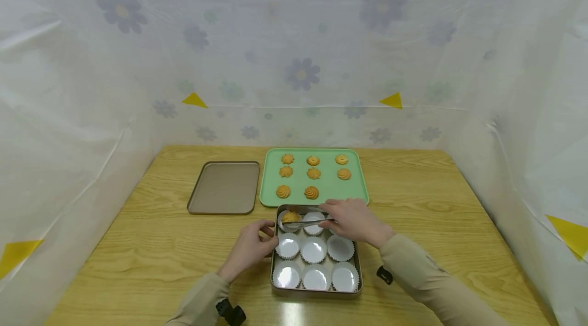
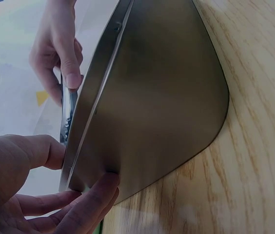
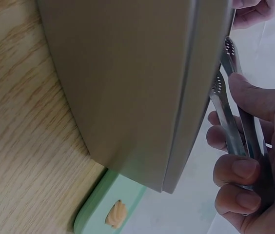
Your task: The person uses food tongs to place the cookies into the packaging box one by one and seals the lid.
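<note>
First, a brown tray [image 1: 225, 188] is set beyond the fingers of the left hand [image 1: 250, 244]. By that hand a tin [image 1: 317, 294] is grasped, thumb at the rim, fingers against the outer wall. Right of those fingers, white cups [image 1: 314, 250] are held in the tin; one cookie [image 1: 291, 217] is cradled in the far-left cup, at the tips of the tongs [image 3: 231, 129]. Ahead of the fingers, a green tray [image 1: 328, 184] is laid with eight cookies [image 1: 314, 173]. The tongs are gripped in the fingers of the right hand [image 1: 353, 220].

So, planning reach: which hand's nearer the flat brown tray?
Left. The left hand is in front of the flat brown tray; the right hand is farther right, holding tongs over the tin.
</note>
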Demonstrator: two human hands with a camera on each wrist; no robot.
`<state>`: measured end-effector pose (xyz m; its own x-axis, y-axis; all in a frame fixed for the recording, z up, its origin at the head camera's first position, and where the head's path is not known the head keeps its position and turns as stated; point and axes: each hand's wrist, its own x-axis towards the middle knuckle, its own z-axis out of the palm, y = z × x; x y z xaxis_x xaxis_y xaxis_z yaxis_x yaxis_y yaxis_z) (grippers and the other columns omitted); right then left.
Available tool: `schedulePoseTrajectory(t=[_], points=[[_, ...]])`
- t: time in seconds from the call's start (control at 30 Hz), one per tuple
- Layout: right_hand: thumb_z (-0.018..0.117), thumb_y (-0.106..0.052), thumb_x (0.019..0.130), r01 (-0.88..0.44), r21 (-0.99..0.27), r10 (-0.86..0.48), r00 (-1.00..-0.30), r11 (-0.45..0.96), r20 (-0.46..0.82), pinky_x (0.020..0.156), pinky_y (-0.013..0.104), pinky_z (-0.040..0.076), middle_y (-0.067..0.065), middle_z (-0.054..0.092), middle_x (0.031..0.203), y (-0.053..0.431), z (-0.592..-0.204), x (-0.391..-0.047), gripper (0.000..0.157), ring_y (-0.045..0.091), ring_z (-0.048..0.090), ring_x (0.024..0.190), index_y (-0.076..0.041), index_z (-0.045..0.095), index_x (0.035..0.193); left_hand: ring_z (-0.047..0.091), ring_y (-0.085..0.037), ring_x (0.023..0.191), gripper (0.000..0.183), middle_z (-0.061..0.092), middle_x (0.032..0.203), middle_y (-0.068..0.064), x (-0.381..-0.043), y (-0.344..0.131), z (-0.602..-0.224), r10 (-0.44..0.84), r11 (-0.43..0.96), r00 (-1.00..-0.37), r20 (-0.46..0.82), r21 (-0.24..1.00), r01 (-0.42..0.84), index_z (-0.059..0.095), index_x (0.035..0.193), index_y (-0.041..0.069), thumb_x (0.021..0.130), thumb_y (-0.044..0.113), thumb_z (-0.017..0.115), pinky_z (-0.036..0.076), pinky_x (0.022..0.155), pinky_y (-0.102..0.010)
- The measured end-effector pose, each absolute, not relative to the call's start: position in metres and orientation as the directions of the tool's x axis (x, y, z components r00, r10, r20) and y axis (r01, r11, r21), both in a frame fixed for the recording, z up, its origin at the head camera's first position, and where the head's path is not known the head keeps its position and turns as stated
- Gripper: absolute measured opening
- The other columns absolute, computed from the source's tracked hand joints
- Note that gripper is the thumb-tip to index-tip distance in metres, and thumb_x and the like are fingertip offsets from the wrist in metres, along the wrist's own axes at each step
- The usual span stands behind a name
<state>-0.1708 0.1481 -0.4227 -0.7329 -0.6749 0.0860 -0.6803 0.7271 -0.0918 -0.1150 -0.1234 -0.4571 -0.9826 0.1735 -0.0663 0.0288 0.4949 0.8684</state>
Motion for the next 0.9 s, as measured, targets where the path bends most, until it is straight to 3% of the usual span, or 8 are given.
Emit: schedulePoseTrajectory(t=[0.2,0.6,0.9], points=[[0.068,-0.039,0.093,-0.685,-0.068,-0.678,-0.728,0.725,0.101,0.042,0.019,0.032,-0.004,0.065,0.085,0.1433,-0.4228,-0.1713,0.029,0.007,0.048,0.056,-0.014,0.069,0.106,0.071,-0.019,0.076,0.044,0.071,0.099,-0.018,-0.1155,-0.1233,-0.4579,0.168,0.504,-0.984,-0.059,0.863,0.034,0.062,0.125,-0.008,0.083,0.006,0.068,0.059,0.059,-0.020],[0.069,-0.042,0.092,-0.679,-0.027,-0.673,-0.732,0.734,0.106,0.040,0.021,0.026,-0.006,0.060,0.079,0.1393,-0.4256,-0.1711,0.027,0.007,0.040,0.052,-0.016,0.066,0.097,0.071,-0.020,0.077,0.045,0.071,0.100,-0.018,-0.1149,-0.1235,-0.4582,0.168,0.503,-0.984,-0.067,0.864,0.027,0.062,0.125,-0.008,0.083,0.007,0.068,0.059,0.060,-0.021],[0.070,-0.043,0.090,-0.656,-0.047,-0.652,-0.754,0.753,0.080,0.041,0.023,0.031,-0.005,0.061,0.082,0.1390,-0.4229,-0.1684,0.034,0.009,0.044,0.054,-0.014,0.068,0.107,0.072,-0.021,0.078,0.045,0.071,0.101,-0.019,-0.1152,-0.1231,-0.4593,0.162,0.501,-0.984,-0.071,0.865,0.020,0.061,0.126,-0.008,0.083,0.006,0.069,0.061,0.061,-0.023]])
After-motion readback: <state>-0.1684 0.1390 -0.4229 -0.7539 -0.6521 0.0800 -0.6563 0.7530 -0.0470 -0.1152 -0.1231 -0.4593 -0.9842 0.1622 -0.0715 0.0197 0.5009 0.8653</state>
